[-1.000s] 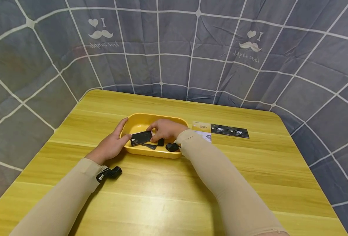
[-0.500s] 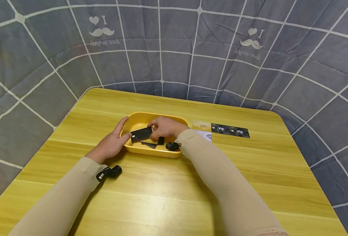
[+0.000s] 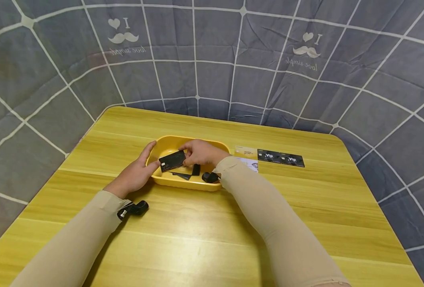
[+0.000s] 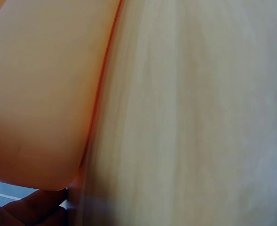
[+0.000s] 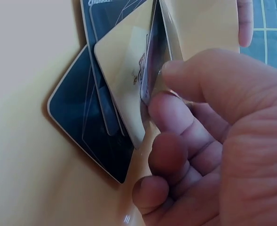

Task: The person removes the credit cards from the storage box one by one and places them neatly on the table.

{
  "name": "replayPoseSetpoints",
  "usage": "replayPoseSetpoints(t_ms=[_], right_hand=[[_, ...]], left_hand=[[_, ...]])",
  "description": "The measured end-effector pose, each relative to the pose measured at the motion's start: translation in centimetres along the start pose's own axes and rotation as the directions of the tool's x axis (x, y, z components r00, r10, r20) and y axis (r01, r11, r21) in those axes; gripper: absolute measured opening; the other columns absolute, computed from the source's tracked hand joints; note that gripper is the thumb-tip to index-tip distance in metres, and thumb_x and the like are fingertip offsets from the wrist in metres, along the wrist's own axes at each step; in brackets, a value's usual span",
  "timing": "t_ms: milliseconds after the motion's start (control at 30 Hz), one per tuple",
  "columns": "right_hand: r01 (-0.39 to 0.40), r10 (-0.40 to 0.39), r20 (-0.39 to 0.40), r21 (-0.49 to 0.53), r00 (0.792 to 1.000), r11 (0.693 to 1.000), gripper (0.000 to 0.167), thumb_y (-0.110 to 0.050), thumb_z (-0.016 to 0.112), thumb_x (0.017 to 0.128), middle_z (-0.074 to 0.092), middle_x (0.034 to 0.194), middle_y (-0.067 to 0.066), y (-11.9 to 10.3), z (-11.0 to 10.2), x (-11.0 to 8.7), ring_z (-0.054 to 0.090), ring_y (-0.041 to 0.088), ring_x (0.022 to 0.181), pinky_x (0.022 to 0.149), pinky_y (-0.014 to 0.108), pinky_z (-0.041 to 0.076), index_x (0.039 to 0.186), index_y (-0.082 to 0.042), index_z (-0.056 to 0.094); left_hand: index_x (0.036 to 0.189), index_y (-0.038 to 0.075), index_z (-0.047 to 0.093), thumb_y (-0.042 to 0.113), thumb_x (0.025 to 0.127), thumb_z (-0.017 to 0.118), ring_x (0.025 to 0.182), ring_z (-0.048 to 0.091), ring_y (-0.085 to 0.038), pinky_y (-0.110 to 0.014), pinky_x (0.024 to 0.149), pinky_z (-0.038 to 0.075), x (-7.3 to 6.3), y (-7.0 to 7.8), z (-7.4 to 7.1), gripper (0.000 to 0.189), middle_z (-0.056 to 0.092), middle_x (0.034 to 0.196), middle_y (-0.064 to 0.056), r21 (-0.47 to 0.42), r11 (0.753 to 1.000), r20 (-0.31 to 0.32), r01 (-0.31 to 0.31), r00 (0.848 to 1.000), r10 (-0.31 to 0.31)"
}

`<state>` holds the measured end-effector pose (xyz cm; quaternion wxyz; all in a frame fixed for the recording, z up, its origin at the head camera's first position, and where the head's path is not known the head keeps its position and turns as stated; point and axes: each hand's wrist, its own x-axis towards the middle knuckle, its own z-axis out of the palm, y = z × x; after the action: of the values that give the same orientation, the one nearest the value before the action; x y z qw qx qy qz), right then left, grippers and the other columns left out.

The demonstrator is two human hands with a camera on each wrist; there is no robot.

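My left hand (image 3: 134, 177) holds the left end of a yellow plastic basin (image 3: 183, 185), fingers along the outside and thumb over the rim. My right hand (image 3: 202, 153) reaches inside and pinches a black VIP card (image 3: 172, 160) by its right end; the card is tilted, its left corner close to my left thumb. Other dark cards (image 3: 196, 170) lie under it on the basin floor. In the right wrist view, a cream-gold card (image 5: 124, 61) and several dark cards (image 5: 89, 117) overlap beside my thumb and forefinger. The left wrist view shows mainly the basin's outer wall (image 4: 44, 94).
Right of the basin, a gold card (image 3: 245, 152), a white card (image 3: 249, 164) partly behind my right sleeve, and two black Vip cards (image 3: 268, 156) lie on the wooden table (image 3: 197, 235). A grey checked curtain (image 3: 212, 79) hangs behind the table.
My right hand has raised the right end of the black VIP card slightly and shifted it up, tilting it more. The left hand stays at the basin's end.
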<state>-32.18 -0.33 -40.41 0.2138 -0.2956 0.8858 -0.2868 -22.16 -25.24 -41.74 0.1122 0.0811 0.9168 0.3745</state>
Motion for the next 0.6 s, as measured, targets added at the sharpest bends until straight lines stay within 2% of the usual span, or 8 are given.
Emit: replayPoseSetpoints(t_ms=[133,433,600], right_hand=[[0.004,-0.004,-0.001,0.004,1.0,1.0,0.066,-0.015,0.078,0.091,0.072,0.091,0.003,0.0,-0.2,0.0,0.059,0.015,0.074,0.068,0.024,0.047,0.153,-0.009,0.057],[0.021,-0.022,0.008,0.08,1.0,0.997,0.064,-0.009,0.077,0.091,0.072,0.087,0.004,-0.2,-1.0,-0.4,0.06,0.015,0.07,0.066,0.024,0.049,0.152,-0.007,0.056],[0.031,-0.031,0.011,0.056,0.999,0.998,0.065,-0.008,0.074,0.093,0.074,0.082,0.006,-0.5,-1.7,-0.8,0.055,0.014,0.06,0.06,0.024,0.045,0.154,-0.008,0.053]], left_hand=[[0.169,0.039,-0.007,0.051,0.111,0.037,0.149,0.034,-0.061,-0.076,0.117,0.031,0.0,0.3,-0.1,0.075,0.016,0.174,-0.025,0.002,1.0,0.002,0.005,1.0,-0.005],[0.17,0.036,-0.006,0.05,0.111,0.038,0.146,0.037,-0.061,-0.076,0.116,0.033,0.2,1.1,0.3,0.075,0.024,0.17,-0.03,0.011,1.0,-0.009,0.006,1.0,-0.006],[0.17,0.037,-0.007,0.05,0.111,0.037,0.147,0.036,-0.061,-0.076,0.117,0.032,0.3,1.1,0.4,0.075,0.021,0.172,-0.028,0.012,1.0,-0.017,0.013,1.0,-0.013]])
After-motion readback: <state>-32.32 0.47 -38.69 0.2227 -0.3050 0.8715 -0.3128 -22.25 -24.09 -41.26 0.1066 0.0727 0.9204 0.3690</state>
